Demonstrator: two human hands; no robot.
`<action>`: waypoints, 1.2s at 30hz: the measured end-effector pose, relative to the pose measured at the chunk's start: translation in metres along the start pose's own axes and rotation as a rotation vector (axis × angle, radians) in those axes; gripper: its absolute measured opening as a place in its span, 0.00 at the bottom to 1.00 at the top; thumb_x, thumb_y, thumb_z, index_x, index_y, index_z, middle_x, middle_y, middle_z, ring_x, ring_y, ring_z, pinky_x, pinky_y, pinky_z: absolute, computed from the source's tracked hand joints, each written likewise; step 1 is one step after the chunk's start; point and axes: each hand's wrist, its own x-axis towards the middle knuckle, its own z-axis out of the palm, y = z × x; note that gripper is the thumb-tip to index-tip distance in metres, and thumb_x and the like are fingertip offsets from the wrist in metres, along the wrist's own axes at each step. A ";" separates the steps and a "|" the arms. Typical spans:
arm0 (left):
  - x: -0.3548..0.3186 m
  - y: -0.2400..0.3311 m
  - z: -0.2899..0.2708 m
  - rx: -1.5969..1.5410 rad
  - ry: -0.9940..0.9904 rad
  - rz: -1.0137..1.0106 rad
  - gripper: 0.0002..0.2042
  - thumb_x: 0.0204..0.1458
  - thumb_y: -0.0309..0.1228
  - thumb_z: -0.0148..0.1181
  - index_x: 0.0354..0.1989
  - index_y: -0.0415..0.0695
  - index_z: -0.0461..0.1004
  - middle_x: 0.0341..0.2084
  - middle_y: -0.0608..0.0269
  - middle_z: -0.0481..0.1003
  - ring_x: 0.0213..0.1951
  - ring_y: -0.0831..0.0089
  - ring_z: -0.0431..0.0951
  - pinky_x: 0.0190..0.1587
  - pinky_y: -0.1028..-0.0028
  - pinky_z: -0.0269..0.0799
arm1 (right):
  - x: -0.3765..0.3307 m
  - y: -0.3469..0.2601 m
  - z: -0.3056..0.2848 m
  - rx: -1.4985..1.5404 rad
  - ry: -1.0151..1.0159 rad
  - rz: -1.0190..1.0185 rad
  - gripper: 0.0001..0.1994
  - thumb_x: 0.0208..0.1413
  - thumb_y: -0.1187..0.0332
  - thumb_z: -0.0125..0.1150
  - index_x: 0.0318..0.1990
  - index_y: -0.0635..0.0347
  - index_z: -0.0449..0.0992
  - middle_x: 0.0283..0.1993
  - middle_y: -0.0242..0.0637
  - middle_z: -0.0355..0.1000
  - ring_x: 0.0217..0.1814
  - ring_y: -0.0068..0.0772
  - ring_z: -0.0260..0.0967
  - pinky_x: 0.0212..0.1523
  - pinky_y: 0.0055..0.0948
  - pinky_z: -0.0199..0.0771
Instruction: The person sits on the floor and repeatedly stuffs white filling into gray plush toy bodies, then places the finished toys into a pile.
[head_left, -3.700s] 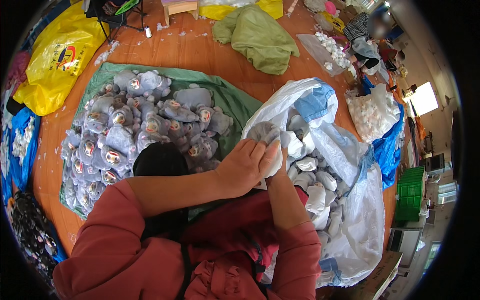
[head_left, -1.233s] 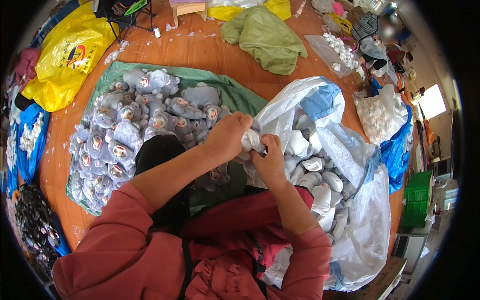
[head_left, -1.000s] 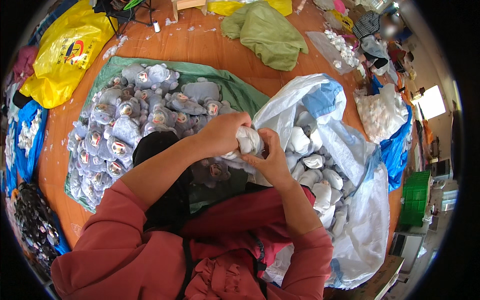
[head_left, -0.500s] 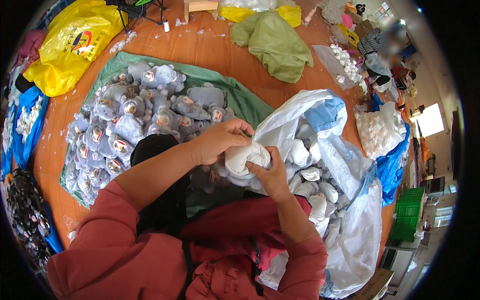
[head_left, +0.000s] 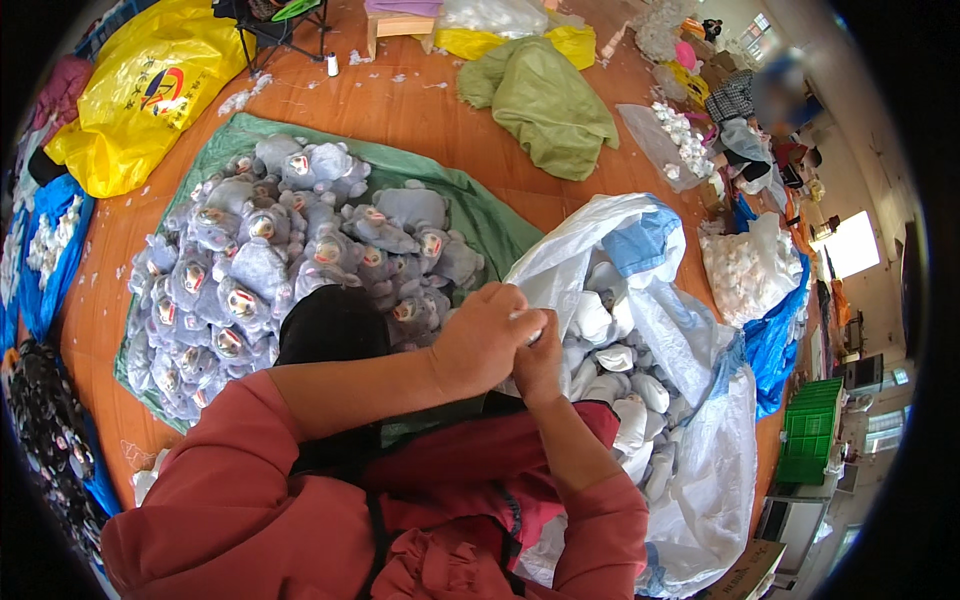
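Observation:
My left hand (head_left: 482, 338) and my right hand (head_left: 541, 366) are closed and pressed together in front of me. Only a pale sliver of the white stuffed piece between them shows; the fingers cover nearly all of it. Just right of the hands, an open white woven sack (head_left: 700, 450) holds several white and grey stuffed pieces (head_left: 592, 318). Beyond and to the left lies a heap of grey plush toys (head_left: 255, 265) with small light faces, on a green cloth (head_left: 480, 205).
A yellow bag (head_left: 130, 110) stands at the far left, and an olive cloth (head_left: 545, 100) lies on the wooden floor ahead. Farther right are a clear bag of white stuffing (head_left: 755, 265) and a green crate (head_left: 808, 430). Another person (head_left: 775, 105) sits at the upper right.
The white stuffed piece was plainly visible between my hands; now my fingers have closed around it and hide it. Both hands sit slightly lower and closer together.

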 end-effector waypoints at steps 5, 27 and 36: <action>-0.018 0.033 0.007 -0.041 -0.058 0.099 0.12 0.48 0.25 0.58 0.42 0.47 0.74 0.35 0.58 0.71 0.38 0.57 0.74 0.41 0.63 0.72 | 0.020 0.053 -0.007 0.471 0.173 0.140 0.22 0.55 0.69 0.63 0.55 0.64 0.65 0.46 0.44 0.74 0.45 0.38 0.73 0.47 0.35 0.74; 0.016 -0.009 -0.008 -0.034 -0.121 0.006 0.26 0.41 0.24 0.67 0.50 0.35 0.65 0.43 0.48 0.69 0.47 0.48 0.71 0.50 0.58 0.71 | 0.010 -0.003 -0.032 0.053 0.190 -0.242 0.21 0.49 0.76 0.66 0.51 0.58 0.68 0.43 0.36 0.72 0.45 0.29 0.71 0.49 0.28 0.72; -0.004 0.024 0.022 0.189 0.083 0.066 0.17 0.44 0.24 0.57 0.45 0.35 0.67 0.33 0.51 0.69 0.33 0.55 0.73 0.35 0.61 0.70 | 0.016 0.011 -0.028 0.893 0.127 0.118 0.17 0.51 0.76 0.64 0.46 0.57 0.66 0.37 0.30 0.69 0.38 0.24 0.66 0.42 0.25 0.70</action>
